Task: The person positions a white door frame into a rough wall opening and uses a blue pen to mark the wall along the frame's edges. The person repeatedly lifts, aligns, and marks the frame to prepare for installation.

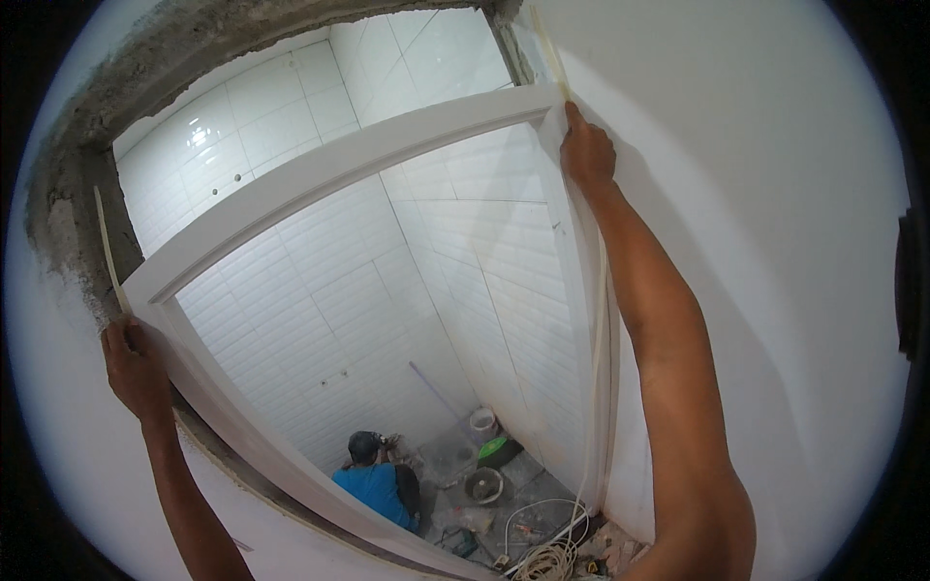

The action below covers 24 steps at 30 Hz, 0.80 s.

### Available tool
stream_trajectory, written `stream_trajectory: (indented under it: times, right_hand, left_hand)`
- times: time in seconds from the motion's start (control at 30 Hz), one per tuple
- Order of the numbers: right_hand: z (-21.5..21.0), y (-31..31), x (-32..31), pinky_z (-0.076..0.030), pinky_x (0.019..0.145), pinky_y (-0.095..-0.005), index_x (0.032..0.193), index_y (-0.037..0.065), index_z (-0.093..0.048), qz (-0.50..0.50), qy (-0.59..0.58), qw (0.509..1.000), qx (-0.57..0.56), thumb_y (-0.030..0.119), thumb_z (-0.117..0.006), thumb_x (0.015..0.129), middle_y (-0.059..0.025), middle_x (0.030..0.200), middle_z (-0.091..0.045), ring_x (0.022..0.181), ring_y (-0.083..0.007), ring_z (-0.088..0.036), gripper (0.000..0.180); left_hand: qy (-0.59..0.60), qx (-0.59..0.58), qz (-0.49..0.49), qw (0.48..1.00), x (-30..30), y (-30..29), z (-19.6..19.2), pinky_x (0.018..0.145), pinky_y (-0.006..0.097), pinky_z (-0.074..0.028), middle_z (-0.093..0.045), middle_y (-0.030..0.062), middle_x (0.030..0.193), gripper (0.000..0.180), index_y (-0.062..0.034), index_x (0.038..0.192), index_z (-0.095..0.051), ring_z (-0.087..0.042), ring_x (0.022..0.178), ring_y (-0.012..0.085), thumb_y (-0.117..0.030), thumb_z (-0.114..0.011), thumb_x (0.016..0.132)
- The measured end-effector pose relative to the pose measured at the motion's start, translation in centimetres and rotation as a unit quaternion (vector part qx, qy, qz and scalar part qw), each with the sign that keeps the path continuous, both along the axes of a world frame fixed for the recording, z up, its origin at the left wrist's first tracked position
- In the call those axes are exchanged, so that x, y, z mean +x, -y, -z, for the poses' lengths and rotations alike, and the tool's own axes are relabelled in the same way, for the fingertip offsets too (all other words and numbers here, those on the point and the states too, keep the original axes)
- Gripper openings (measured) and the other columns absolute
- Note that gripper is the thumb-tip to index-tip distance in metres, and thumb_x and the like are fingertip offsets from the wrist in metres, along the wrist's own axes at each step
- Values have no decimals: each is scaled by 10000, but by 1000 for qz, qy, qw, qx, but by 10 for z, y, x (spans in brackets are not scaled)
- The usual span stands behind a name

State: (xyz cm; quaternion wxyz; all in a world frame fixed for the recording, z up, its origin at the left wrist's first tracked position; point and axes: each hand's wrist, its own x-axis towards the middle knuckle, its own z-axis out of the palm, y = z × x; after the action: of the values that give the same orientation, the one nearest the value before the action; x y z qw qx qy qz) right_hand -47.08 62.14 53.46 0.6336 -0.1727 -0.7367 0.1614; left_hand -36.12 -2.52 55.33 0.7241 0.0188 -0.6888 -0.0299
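Note:
A white door frame (pixel 349 160) stands tilted in a rough wall opening, its top bar well below the opening's upper edge. My left hand (pixel 136 373) is closed on the frame's upper left corner. A thin cream strip (pixel 107 242) sticks up from there against the bare cement. Higher up, my right hand (pixel 589 150) grips the upper right corner, with the arm stretched out. Another cream strip (pixel 549 48) rises above that hand along the white wall. The far sides of both grips are hidden by my fingers.
Through the frame, a person in a blue top (pixel 376 492) crouches on the floor by a white tiled wall (pixel 329 261). Near them are a white bucket (pixel 482 420), a green container (pixel 494 451) and a round dark tub (pixel 483 486). A coiled pale cable (pixel 547 562) and rubble lie by the frame's foot.

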Motion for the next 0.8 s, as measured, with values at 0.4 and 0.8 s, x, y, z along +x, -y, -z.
stream_trajectory:
  times: [0.4,0.8]
  right_hand:
    - [-13,-4,22,-516,858,-503,1384,174,-536,-31,79,996,-2,164,-475,879,-221,993,-688,931,-394,-666,509]
    - [-11,-3,31,-492,904,-512,1292,111,-589,-66,49,997,11,174,-495,847,-231,1042,-682,997,-397,-652,459]
  left_hand:
    - [-11,-11,-6,1000,-4,7,-2,838,395,-505,-643,143,1048,204,-23,1088,-627,-644,954,317,-174,-534,986]
    - [1,2,5,1000,-3,9,-2,845,403,-501,-647,153,1037,228,-16,1079,-631,-643,956,322,-204,-536,991]
